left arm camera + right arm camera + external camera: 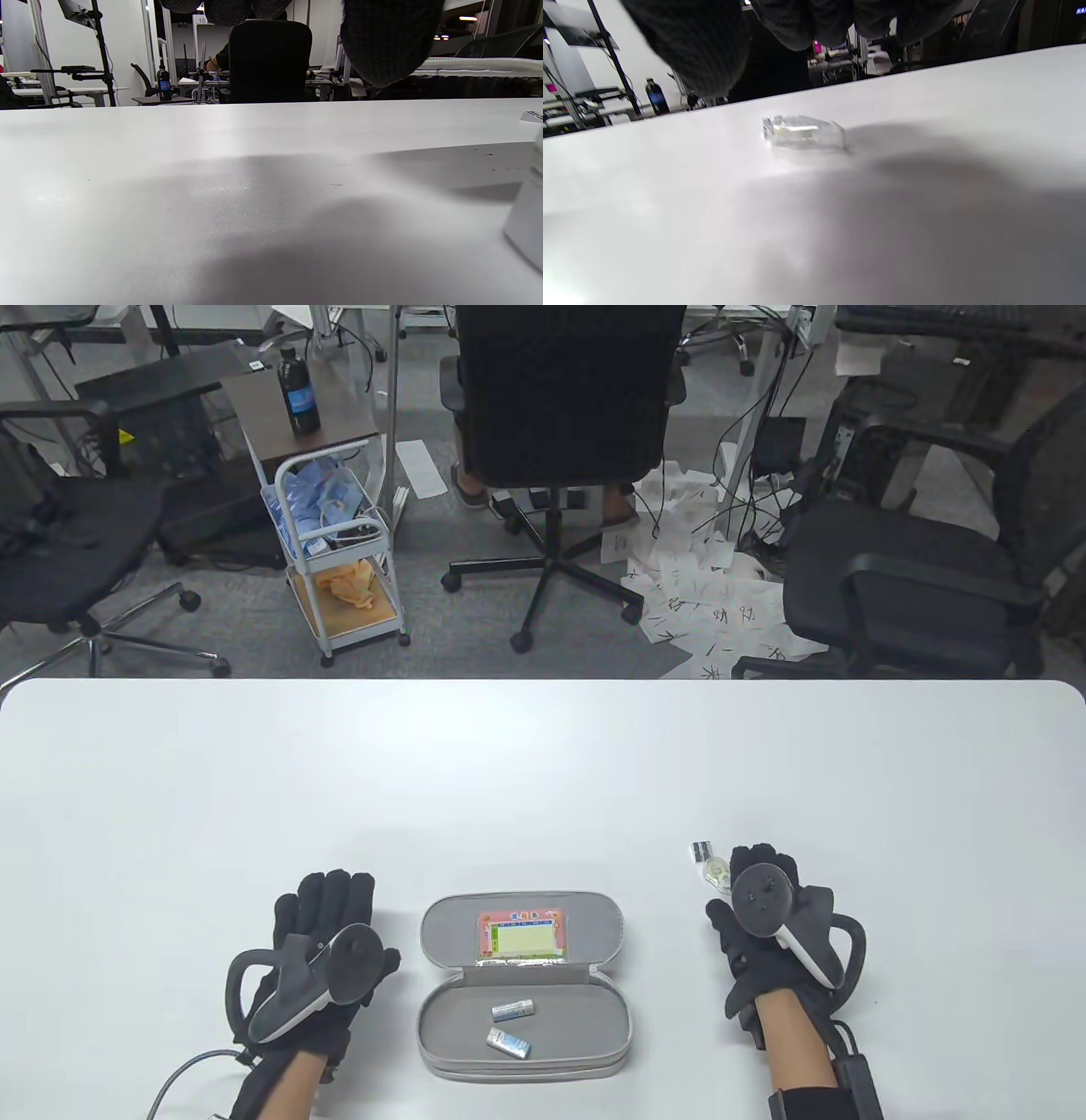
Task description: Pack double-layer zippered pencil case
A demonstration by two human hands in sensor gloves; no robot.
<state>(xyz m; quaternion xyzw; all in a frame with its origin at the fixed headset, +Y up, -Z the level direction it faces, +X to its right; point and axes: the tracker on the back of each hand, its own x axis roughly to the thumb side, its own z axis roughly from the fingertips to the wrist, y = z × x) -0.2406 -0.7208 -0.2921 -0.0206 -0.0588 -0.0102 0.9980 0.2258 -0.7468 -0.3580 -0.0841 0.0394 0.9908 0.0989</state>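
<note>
A grey zippered pencil case (522, 984) lies open near the table's front edge, with a colourful card (520, 937) in its lid and two small blue-and-white erasers (512, 1025) in its lower tray. My left hand (327, 929) lies flat on the table left of the case, fingers spread, holding nothing. My right hand (759, 891) lies flat to the right of the case, holding nothing. A clear correction tape (718, 875) lies just left of its fingertips; it also shows in the right wrist view (802, 132). A small dark clip (700, 851) lies beside it.
The white table (543, 780) stretches far beyond the case. Its far edge faces office chairs and a small cart on the floor. The case's edge (528, 220) shows at the right of the left wrist view.
</note>
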